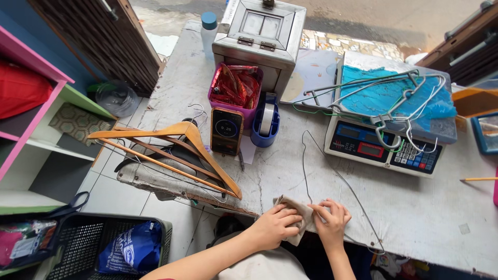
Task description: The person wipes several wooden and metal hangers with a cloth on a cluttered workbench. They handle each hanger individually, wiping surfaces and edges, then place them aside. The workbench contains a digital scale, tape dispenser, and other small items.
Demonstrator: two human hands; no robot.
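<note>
Both hands pinch a small beige cloth (295, 215) at the table's near edge, the left hand (275, 225) closed over its left side and the right hand (331, 220) pressing its right side onto a thin wire hanger (332, 179) (the wire under the cloth is hidden). Beyond the grip, the worn grey table (415, 207) carries a digital scale (384, 148) heaped with wire hangers to the right, and wooden hangers (171, 150), a phone (226, 131) and a tape dispenser (265, 124) to the left.

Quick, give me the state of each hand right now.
Left hand: closed on the beige cloth, pressing it to the table.
Right hand: fingers pinching the cloth around the wire hanger.
</note>
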